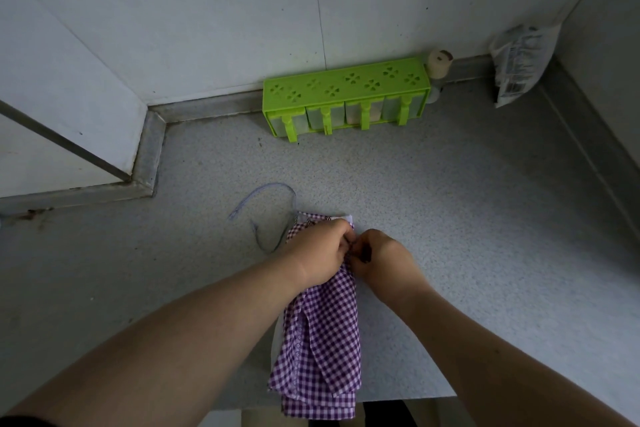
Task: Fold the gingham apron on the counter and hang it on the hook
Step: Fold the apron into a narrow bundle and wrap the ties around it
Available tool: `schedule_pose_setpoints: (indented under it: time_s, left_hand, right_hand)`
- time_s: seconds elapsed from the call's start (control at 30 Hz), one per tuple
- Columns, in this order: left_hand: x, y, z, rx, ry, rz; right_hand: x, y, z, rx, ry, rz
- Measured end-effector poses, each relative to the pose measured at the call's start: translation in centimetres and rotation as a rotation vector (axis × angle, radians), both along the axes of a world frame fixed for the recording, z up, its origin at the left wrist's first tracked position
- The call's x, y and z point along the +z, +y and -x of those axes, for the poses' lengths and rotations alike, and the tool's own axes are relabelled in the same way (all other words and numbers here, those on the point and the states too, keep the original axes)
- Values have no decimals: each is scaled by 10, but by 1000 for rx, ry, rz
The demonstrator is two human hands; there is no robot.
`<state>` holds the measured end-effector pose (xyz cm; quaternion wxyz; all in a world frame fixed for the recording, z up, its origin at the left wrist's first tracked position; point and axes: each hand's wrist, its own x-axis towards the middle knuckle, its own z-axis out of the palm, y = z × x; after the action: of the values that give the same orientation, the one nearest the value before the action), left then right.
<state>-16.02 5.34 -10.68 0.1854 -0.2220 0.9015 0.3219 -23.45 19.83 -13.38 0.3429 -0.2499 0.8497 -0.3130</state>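
Observation:
The purple-and-white gingham apron (325, 340) lies folded into a narrow strip on the grey speckled counter (467, 218), its near end hanging over the front edge. My left hand (320, 253) and my right hand (384, 258) meet at the strip's far end, both pinching the cloth there with fingers closed. A thin bluish apron strap (263, 198) loops loose on the counter to the left of my hands. No hook is in view.
A bright green spice rack (346, 95) with several small drawers stands against the back wall. A small beige jar (439, 62) sits at its right end. A printed plastic packet (519, 62) leans in the right corner. A raised ledge (149, 156) borders the counter's left.

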Motion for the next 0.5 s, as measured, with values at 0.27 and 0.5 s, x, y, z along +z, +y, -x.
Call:
schedule_pose_setpoints:
  time_s: [0.27, 0.5]
  left_hand:
    - [5, -3, 13, -35, -96, -10]
    - [4, -10, 14, -60, -161, -56]
  right_hand:
    - [-7, 2, -18, -146, 116, 112]
    - [-10, 8, -13, -52, 200, 130]
